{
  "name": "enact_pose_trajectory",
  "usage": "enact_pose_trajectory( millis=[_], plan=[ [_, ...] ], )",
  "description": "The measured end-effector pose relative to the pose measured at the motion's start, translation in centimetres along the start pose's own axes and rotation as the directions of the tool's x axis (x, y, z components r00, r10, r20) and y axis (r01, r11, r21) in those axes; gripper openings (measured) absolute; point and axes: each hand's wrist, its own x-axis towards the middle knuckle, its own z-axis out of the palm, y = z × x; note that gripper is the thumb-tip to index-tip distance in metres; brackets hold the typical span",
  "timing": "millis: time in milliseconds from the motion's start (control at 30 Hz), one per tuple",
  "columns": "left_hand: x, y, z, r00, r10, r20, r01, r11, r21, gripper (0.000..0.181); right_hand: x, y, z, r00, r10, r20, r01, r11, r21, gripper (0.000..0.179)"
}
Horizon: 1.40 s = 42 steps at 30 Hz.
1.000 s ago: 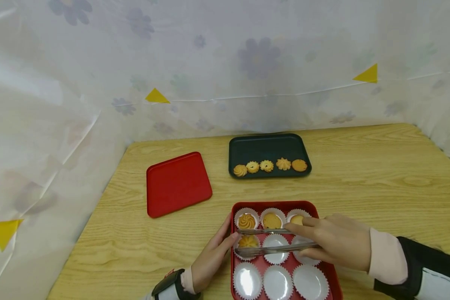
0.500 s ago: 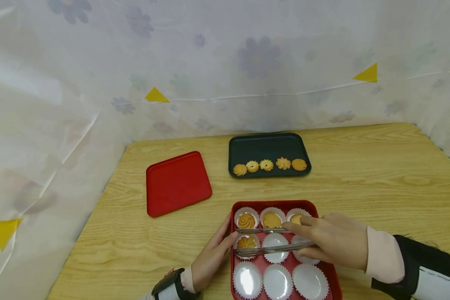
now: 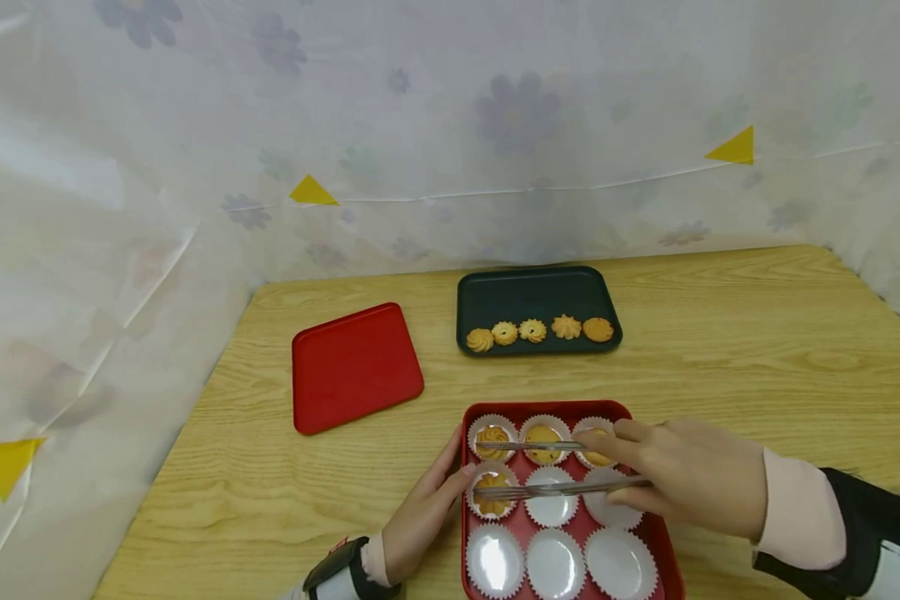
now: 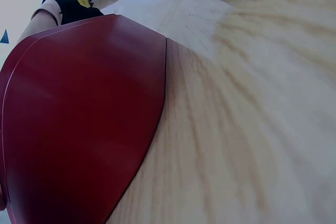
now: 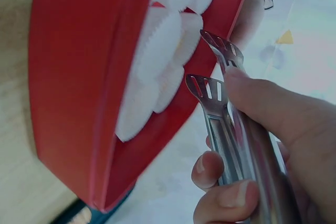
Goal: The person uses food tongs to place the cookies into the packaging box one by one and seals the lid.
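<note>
My right hand (image 3: 690,483) holds metal tongs (image 3: 570,487) with slotted ends, thumb on one arm and fingers round the other. The tong tips stand apart and reach across the left side of a deep red box (image 3: 672,567). Under them, a star-shaped cookie (image 3: 492,479) lies in the middle-left paper cup. Behind it, the back row of cups holds a swirl cookie (image 3: 492,433) and two rounder cookies, the right one partly covered by my fingers. My left hand (image 3: 420,525) lies along the box's left wall, thumb at the rim, fingers extended.
Several white paper cups (image 3: 556,564) without cookies fill the middle and front rows. Beyond the box, a dark green tray (image 3: 532,296) bears a row of several cookies (image 3: 567,327). A flat red tray (image 3: 356,367) lies at the left on the wooden table (image 3: 750,350).
My right hand has shifted right and the tongs have moved slightly away toward the back row, tips still apart. The star-shaped cookie stays in its cup. My left hand has not moved.
</note>
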Motion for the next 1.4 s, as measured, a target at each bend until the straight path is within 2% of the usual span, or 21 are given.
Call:
enact_pose_trajectory(
  millis=[133, 500, 700, 1067, 1400],
  plan=[
    [0.0, 0.0, 0.0, 1.0, -0.008, 0.002, 0.008, 1.0, 0.003, 0.066, -0.2, 0.4, -0.7, 0.999, -0.005, -0.036, 0.003, 0.999, -0.053, 0.059],
    [0.1, 0.1, -0.1, 0.999, -0.033, 0.007, 0.033, 0.999, 0.009, 0.067, 0.3, 1.9, -2.8, 0.987, -0.029, -0.16, 0.015, 0.996, -0.091, 0.062],
    [0.2, 0.1, -0.1, 0.999, -0.041, 0.006, 0.041, 0.999, 0.015, 0.066, 1.4, 3.2, -3.3, 0.971, -0.058, -0.234, 0.051, 0.998, -0.039, 0.06],
    [0.1, 0.1, -0.2, 0.999, -0.044, 0.004, 0.044, 0.999, 0.013, 0.067, 4.2, 5.8, -3.8, 0.976, 0.0, -0.217, -0.005, 1.0, -0.024, 0.054],
    [0.0, 0.1, 0.0, 1.0, -0.03, -0.006, 0.03, 1.0, 0.009, 0.067, 7.3, 7.8, -3.1, 0.985, 0.14, -0.099, -0.14, 0.99, 0.007, 0.062]
  ],
)
